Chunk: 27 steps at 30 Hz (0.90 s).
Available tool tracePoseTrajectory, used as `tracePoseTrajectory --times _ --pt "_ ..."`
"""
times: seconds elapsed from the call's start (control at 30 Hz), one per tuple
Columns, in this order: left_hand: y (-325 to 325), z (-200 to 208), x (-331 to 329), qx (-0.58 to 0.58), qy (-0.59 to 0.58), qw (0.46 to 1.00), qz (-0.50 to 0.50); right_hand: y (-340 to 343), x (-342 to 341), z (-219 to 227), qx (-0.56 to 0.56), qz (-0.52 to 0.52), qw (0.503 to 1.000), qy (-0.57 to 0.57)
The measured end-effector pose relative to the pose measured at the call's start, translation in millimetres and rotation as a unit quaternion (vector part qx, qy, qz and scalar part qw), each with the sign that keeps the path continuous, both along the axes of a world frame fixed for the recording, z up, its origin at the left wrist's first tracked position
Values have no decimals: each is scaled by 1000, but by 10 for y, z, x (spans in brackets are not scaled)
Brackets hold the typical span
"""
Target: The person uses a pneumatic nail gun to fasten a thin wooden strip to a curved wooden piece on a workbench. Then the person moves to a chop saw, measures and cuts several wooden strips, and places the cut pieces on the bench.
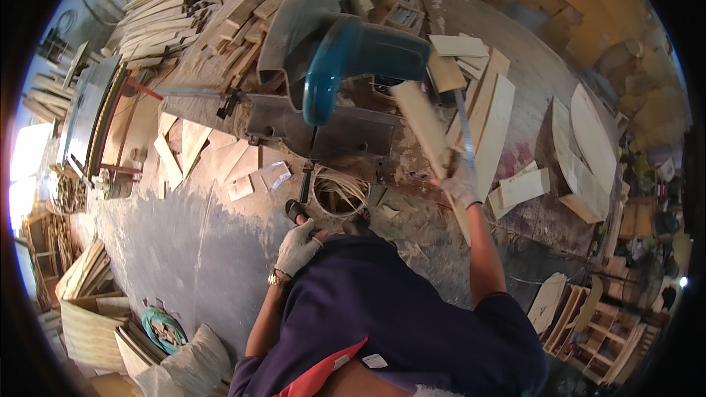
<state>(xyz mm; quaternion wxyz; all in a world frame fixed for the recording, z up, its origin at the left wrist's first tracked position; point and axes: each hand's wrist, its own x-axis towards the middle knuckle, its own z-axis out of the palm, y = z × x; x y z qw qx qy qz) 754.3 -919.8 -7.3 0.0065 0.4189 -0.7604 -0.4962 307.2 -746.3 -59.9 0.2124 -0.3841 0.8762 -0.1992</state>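
1. Hands apart: gloved right hand (462, 185) raised and clamped on a long pale wooden strip (425, 129); gloved left hand (297, 248) curled loosely on the knee, holding nothing.
2. Strip tilted, upper end just beside the teal-handled circular saw (346, 59) mounted on a dusty grey metal worktop (346, 132).
3. Pale offcut boards (507, 121) scattered on the grey concrete floor (184, 242), right of the saw.
4. Stacked wooden slats (158, 18) at upper left.

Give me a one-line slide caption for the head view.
Gloved right hand grips a wooden slat beside a teal saw; gloved left hand rests on the knee.
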Motion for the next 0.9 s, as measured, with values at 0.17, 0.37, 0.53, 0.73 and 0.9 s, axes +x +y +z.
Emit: tracePoseTrajectory --times 0.17,0.37,0.53,0.73,0.9 --pt "-79 406 -130 -6 117 982 149 158 -181 186 110 -38 992 42" --pt "-627 1886 -667 -371 291 876 102 -498 452 498 187 132 967 112" --pt "-1115 2846 -1612 -561 272 781 -39 -1101 590 533 193 249 933 172" --pt "-1316 2933 -2489 -466 -97 865 -161 -1331 320 334 226 250 929 154" --pt "-1613 2804 -2617 -376 -58 915 -137 -1260 243 -4 178 242 942 151"
